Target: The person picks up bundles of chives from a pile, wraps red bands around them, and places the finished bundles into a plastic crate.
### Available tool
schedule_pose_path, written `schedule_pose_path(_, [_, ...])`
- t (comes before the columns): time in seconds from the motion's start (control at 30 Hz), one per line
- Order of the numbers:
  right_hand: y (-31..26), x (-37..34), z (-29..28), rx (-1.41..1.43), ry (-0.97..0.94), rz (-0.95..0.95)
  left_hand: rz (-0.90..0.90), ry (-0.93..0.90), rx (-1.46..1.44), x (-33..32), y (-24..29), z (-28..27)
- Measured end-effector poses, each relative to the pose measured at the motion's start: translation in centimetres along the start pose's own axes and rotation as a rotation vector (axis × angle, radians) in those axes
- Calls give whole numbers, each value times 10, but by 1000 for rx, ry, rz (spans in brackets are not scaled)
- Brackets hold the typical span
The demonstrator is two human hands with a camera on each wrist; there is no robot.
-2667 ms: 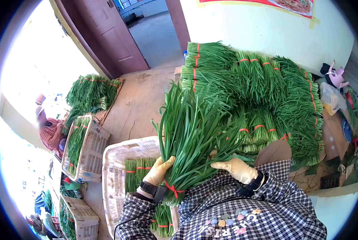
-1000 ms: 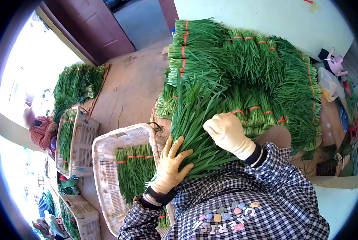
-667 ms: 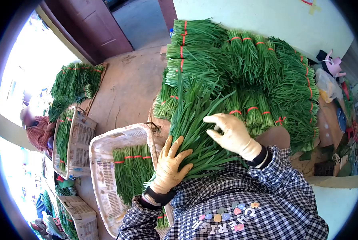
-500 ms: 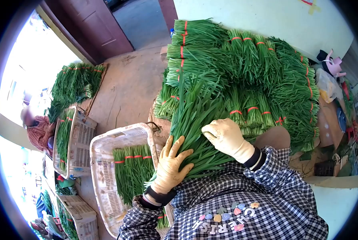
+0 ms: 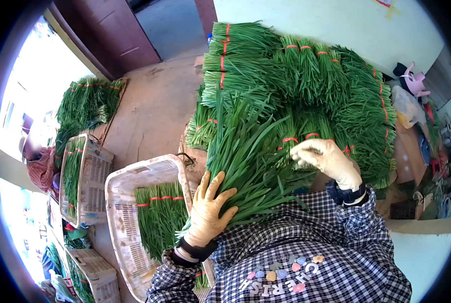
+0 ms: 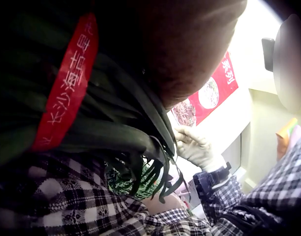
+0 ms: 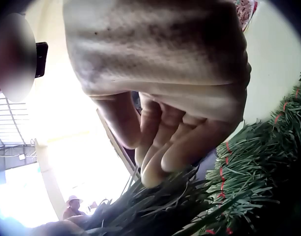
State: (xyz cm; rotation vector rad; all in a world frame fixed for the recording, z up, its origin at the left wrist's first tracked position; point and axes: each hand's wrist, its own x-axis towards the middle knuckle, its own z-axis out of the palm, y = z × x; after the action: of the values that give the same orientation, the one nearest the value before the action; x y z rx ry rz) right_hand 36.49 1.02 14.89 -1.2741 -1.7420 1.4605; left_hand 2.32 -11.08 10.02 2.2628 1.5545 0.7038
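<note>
A large bundle of green chives (image 5: pixel 248 166) lies across the person's lap, leaf tips pointing away. My left hand (image 5: pixel 208 212), in a cream glove, rests on its left side with fingers spread and straight. The left wrist view shows a red band with white lettering (image 6: pixel 67 83) around the bundle. My right hand (image 5: pixel 331 164), also gloved, is raised at the right of the leaves, fingers loosely bent. In the right wrist view a gap shows between its thumb and fingers, and the fingertips (image 7: pixel 153 174) overlap the leaf ends; nothing shows in its grasp.
A white plastic crate (image 5: pixel 115 202) with tied chive bundles (image 5: pixel 160 214) stands at the left. Many tied bundles (image 5: pixel 306 76) are piled ahead against the wall. Further left are more crates (image 5: pixel 95 177), another chive heap (image 5: pixel 87 103) and a seated person (image 5: pixel 40 164).
The bundle's tied end has turned out of the head view. My left hand has gone from gripping it to lying flat on it. My right hand has moved over the leaves, then away right.
</note>
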Motion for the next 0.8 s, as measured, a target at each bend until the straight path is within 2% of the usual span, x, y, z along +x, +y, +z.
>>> schedule_pose_path(0.03, [0, 4, 4, 6, 103, 22, 7, -1, -1, 1, 1, 0])
schedule_pose_path(0.07, [6, 8, 10, -61, 139, -74, 10, -2, 6, 2, 1, 0])
schedule_pose_path(0.2, [29, 31, 37, -453, 227, -199, 9, -13, 24, 2, 3, 1])
schedule_pose_path(0.3, [34, 45, 43, -457, 79, 114, 5, -7, 12, 0, 2, 2])
schedule_pose_path(0.53, [36, 52, 58, -549, 89, -20, 0, -12, 54, -1, 3, 1])
schedule_pose_path(0.6, [41, 53, 64, -794, 171, -148, 0, -16, 47, 0, 3, 1])
schedule_pose_path(0.63, [45, 54, 66, -794, 169, -146, 0, -17, 45, 0, 2, 1])
schedule_pose_path(0.7, [53, 54, 68, -939, 281, -273, 0, -8, 24, 0, 0, 2])
schedule_pose_path(0.73, [55, 54, 66, -940, 281, -274, -1, -8, 24, 0, 1, 2])
schedule_pose_path(0.8, [58, 56, 56, -1005, 465, -238, -5, -24, 34, 1, 4, -1])
